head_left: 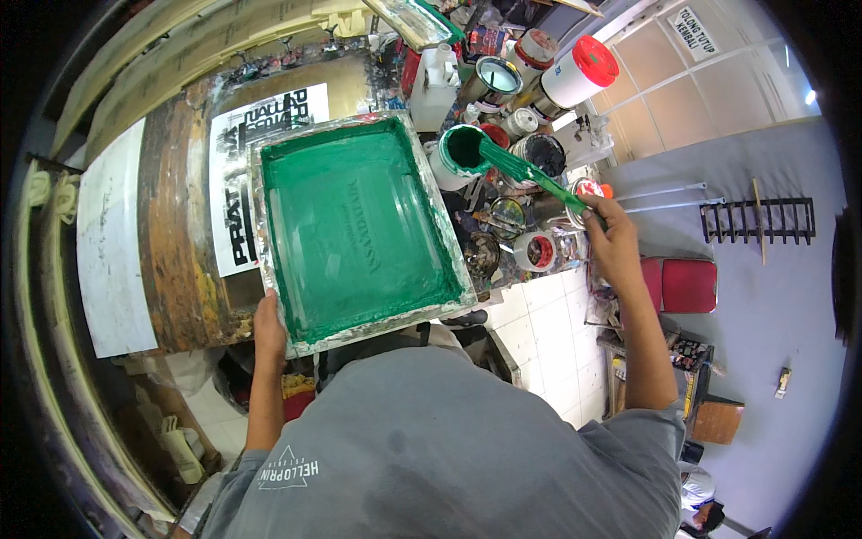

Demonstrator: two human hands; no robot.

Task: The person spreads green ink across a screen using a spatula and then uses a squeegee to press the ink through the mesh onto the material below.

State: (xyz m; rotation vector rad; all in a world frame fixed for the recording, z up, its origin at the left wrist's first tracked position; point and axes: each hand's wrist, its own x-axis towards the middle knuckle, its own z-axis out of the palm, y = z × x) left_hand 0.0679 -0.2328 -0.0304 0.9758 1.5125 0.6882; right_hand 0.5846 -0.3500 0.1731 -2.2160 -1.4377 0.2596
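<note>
My left hand (270, 327) grips the near left corner of a screen printing frame (441, 205), which is tilted over the table's right side. Green ink coats the frame's inner walls, and its mesh (350, 234) looks green with faint lettering in the middle. Over at the right, my right hand (612, 235) is closed round the handle end of an ink spatula (532, 172) smeared with green. The spatula's far end reaches the rim of a white tub (446, 173) holding green ink; whether it touches the rim, I cannot tell.
A printed sheet (229, 211) and a blank white sheet (117, 242) lie on the stained table (184, 225). Cans and tubs crowd the right, including a red-lidded bucket (579, 72) and a plastic jug (437, 90). Beyond them stands a red chair (688, 286). Another person (699, 492) is far right.
</note>
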